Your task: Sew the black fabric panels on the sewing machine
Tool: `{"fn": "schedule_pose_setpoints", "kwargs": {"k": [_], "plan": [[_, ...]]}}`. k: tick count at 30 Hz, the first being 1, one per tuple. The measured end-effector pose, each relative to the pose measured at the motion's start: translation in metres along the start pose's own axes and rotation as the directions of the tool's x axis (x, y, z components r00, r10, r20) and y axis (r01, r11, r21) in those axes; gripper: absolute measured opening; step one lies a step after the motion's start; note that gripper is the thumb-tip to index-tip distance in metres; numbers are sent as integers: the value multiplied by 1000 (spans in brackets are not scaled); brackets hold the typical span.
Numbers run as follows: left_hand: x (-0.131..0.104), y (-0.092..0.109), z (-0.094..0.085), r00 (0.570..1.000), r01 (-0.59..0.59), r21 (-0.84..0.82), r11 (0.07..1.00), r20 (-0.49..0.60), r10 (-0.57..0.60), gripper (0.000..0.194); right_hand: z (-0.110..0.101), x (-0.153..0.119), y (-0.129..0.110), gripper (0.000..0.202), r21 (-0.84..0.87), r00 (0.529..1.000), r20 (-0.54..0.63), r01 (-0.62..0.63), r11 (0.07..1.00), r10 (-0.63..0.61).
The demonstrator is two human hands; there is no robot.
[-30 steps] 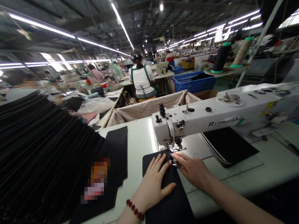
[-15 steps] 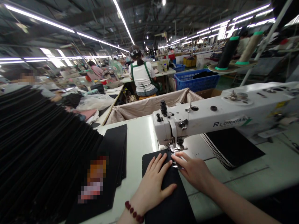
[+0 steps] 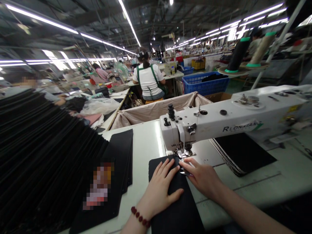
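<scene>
A black flat panel [image 3: 179,204] lies on the machine bed, its far edge at the presser foot [image 3: 184,154] of a white sewing machine [image 3: 207,125]. My left hand [image 3: 162,185] rests flat on this panel, fingers spread, with the fingertips close to the foot. Just to the right, my right hand [image 3: 203,177] is closed around small thread snips [image 3: 185,172], whose pointed metal blades stick out to the left over the panel's right edge. The fingers hide most of the snips. Both hands are close together in front of the needle area.
A tall fanned stack of black panels [image 3: 48,156] fills the left side. Under the machine arm lies a smaller pile of black panels [image 3: 243,154]. Behind the table are a fabric-lined bin [image 3: 146,112], a blue basket [image 3: 204,84] and a seated co-worker [image 3: 149,81]. Thread cones [image 3: 237,55] stand at upper right.
My hands, the snips and the panel have stayed in nearly the same place. The seated co-worker ahead has shifted slightly.
</scene>
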State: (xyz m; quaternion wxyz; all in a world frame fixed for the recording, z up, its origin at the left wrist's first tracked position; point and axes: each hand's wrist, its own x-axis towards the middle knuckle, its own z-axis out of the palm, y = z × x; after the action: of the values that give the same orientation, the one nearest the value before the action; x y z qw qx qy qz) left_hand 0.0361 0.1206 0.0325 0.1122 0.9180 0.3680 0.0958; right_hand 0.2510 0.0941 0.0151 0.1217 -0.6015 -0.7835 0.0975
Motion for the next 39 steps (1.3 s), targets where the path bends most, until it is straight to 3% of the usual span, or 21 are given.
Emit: {"fn": "schedule_pose_setpoints", "kwargs": {"k": [16,39], "plan": [[-2,-3,-2,999,-23,-33,999,-49,22,61,-1,-2,0,46,-7,1000,-3,4,1000,-4],[-1,-5,-2,1000,5,-13,1000,-13,-5,56,0,-3,1,50,19,1000,-3,0,1000,0]]}}
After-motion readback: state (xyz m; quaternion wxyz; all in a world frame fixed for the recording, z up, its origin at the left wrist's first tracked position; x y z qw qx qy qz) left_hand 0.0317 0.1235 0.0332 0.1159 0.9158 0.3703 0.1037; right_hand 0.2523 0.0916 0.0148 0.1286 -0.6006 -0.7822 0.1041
